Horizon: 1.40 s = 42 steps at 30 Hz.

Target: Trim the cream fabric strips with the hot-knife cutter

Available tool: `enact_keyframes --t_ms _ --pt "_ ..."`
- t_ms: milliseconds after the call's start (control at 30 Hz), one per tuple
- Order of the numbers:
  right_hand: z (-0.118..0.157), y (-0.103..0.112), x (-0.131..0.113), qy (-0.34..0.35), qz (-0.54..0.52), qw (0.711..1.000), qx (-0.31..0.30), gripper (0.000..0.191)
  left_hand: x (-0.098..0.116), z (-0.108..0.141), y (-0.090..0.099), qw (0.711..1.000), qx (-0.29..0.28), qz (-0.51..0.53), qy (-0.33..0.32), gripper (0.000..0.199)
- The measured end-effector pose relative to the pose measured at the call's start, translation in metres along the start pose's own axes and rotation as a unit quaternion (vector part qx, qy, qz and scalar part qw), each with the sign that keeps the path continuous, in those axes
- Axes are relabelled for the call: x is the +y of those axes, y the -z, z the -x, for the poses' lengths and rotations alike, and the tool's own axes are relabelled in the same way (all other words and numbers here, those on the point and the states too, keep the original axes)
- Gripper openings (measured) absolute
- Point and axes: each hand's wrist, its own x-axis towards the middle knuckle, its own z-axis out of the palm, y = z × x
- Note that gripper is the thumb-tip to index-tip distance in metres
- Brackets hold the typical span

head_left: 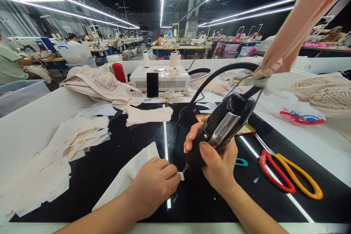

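My right hand (216,153) is wrapped round a black handheld tool (227,120) with a metal plate on its side. The tool tilts down to the left, and a thick cable and a pink fabric strap run from its upper end. Its lower tip is close to the fingers of my left hand (157,181). My left hand is closed on a white fabric piece (123,179), whose small end sticks out past the fingertips. Under both hands lies a glossy black work surface (90,190).
Cut fabric pieces (46,161) are piled at the left, with lacy beige garments (101,84) behind. Red and yellow handled scissors (290,175) lie at the right. A phone (152,85) leans on a white box (137,78). Other people sit at machines farther off.
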Motion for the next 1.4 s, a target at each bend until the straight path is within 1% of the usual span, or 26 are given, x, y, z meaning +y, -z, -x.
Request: enact_keyframes --t_ms 133,333,467,600,767,1000,1400 --pt "-0.001 0.000 0.000 0.000 0.003 1.000 0.004 0.028 0.001 -0.001 0.000 1.000 -0.003 -0.005 -0.001 0.025" --pt "-0.002 -0.002 -0.003 -0.002 -0.003 1.000 0.010 0.035 0.000 0.002 -0.004 1.000 -0.002 -0.013 0.010 0.027" --pt "0.000 -0.003 -0.005 -0.006 -0.003 1.000 0.007 0.031 0.001 0.001 -0.005 1.000 -0.007 -0.015 0.012 0.025" --pt "0.001 -0.003 -0.004 -0.006 0.007 1.000 0.006 0.031 0.003 0.000 -0.005 1.000 -0.001 -0.012 0.016 0.022" --pt "0.001 -0.001 -0.004 -0.002 0.025 1.000 0.002 0.024 0.004 0.003 -0.007 1.000 -0.002 -0.007 0.022 0.020" --pt "0.006 0.000 -0.012 -0.014 0.018 1.000 0.015 0.035 0.002 0.003 -0.005 1.000 -0.005 -0.009 0.024 0.021" --pt "0.011 0.001 -0.009 -0.008 0.028 0.999 0.012 0.036 0.001 0.004 -0.009 1.000 -0.015 -0.008 0.022 0.019"
